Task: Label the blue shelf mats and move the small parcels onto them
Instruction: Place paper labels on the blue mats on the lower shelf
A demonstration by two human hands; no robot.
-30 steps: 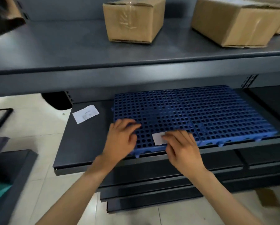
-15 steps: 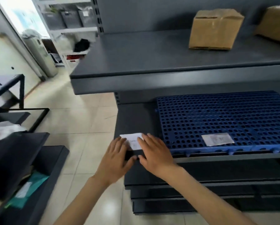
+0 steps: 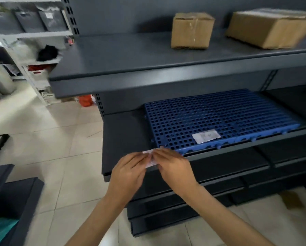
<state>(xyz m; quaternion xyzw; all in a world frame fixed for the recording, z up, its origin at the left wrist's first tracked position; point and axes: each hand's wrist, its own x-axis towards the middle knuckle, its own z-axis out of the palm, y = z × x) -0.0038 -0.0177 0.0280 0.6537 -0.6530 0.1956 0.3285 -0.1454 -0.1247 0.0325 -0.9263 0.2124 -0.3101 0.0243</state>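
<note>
Head view: left hand (image 3: pixel 129 172) and right hand (image 3: pixel 173 168) pinch a white label (image 3: pixel 149 158) between them at the shelf (image 3: pixel 123 139) front edge. The mat (image 3: pixel 219 118), long axis left-right, lies up-right, nearer the right hand; one label (image 3: pixel 205 136) already on it

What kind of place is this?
Probably a stockroom or parcel depot: dark metal shelving holds cardboard boxes, a blue mat carries a label, and more racks with bins stand behind.
</note>
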